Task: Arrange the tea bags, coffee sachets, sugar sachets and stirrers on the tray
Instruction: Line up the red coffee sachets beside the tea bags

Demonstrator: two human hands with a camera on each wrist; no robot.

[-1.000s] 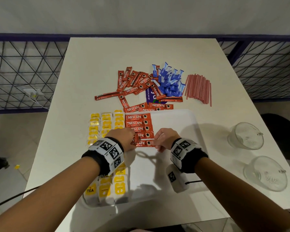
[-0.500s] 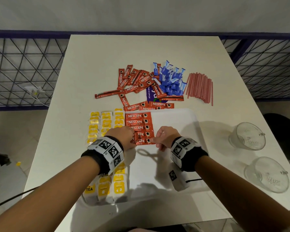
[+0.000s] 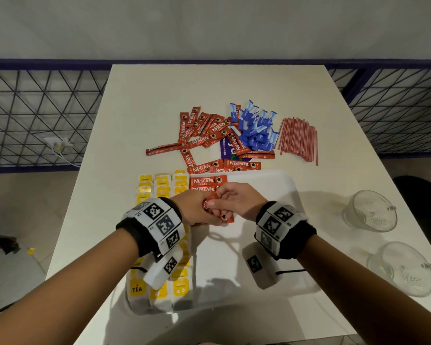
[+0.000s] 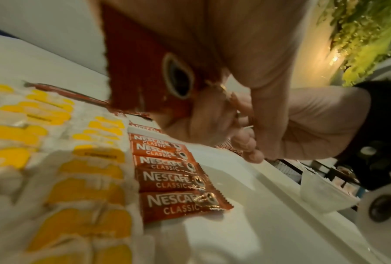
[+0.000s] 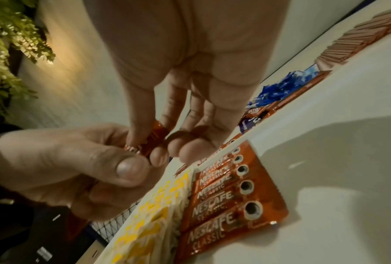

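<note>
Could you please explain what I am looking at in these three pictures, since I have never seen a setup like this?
No machine here: a person works with bare hands and wears three cameras. The wide picture comes from the head; the two close, tilted ones come from the wrist bands, each looking along its hand.

On the table sits a white tray. On it lie yellow tea bags and a neat row of red coffee sachets. Beyond the tray are loose coffee sachets, blue sachets and red stirrers. Two glass cups stand at the right.

The left hand and the right hand together hold one coffee sachet above the row.
</note>
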